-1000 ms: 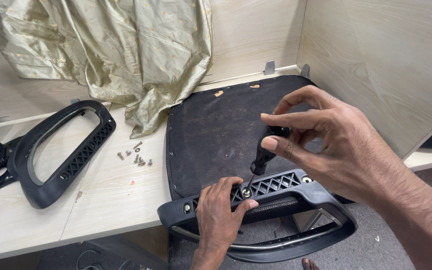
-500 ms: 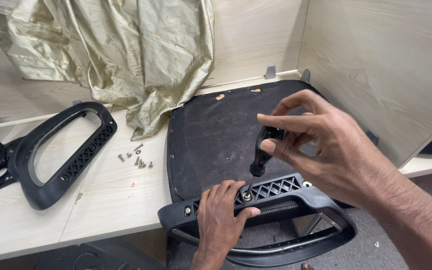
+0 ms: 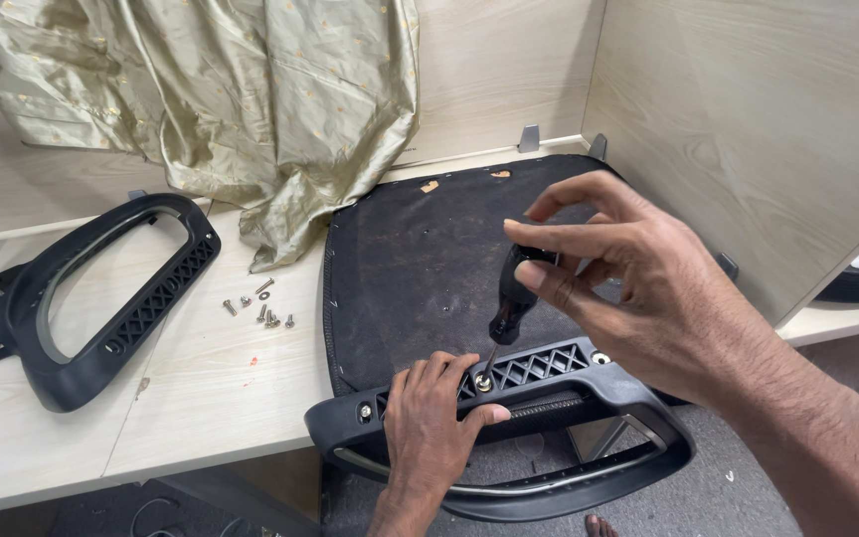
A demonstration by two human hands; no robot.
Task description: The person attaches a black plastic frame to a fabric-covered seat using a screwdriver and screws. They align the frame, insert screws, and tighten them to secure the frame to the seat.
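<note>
Head view shows me the right hand point(image 3: 638, 278) with its grip closed around the black handle of a screwdriver point(image 3: 511, 303), fingers curled over the top. I see the tool standing nearly upright, tilted a little, with its tip down on a screw point(image 3: 484, 382) in the ribbed top bar of a black plastic armrest point(image 3: 549, 383). The left hand point(image 3: 429, 428) lies flat on that bar just left of the screw, fingers pressing down on it, clamped around nothing. Two more screws sit in the same bar, one at its left end point(image 3: 364, 410) and one at its right end point(image 3: 601, 358).

The armrest lies across the near edge of a dark seat base point(image 3: 410, 259), which rests on the light wooden worktop point(image 3: 211, 398) and hangs over its near side. Left of the base I see a small cluster of loose screws point(image 3: 258, 308) on the worktop. Further left lies a second black armrest point(image 3: 111, 298). A crumpled olive-gold cloth point(image 3: 251, 99) sits at the far side, against the wooden back panel.
</note>
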